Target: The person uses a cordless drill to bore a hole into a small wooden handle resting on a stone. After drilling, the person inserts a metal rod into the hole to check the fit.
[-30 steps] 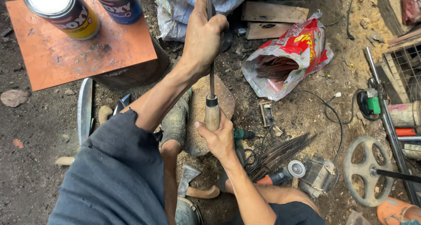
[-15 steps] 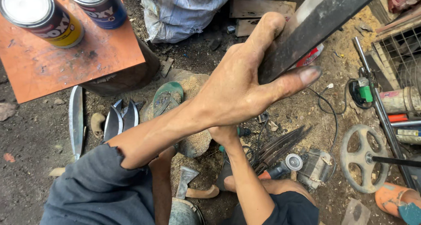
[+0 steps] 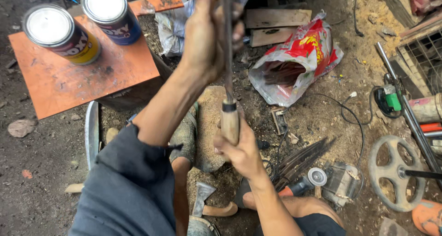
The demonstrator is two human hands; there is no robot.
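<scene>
We've got our right hand [image 3: 239,151] wrapped tight around the wooden handle [image 3: 229,125] of a long blade [image 3: 226,43], held upright dead center. Our left hand [image 3: 209,33] is at 12 o'clock, its grip closed on the blade's upper part. An axe [image 3: 207,204] lies on the dirt floor at 6 o'clock, 2 paint cans [image 3: 85,26] sit on the orange tabletop [image 3: 69,84] at 10 o'clock, and a red-and-white bag [image 3: 299,61] at 2 o'clock.

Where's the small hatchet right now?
In the head view, the hatchet lies on the dirt floor at bottom centre, below the right hand and left of the angle grinder.
</scene>
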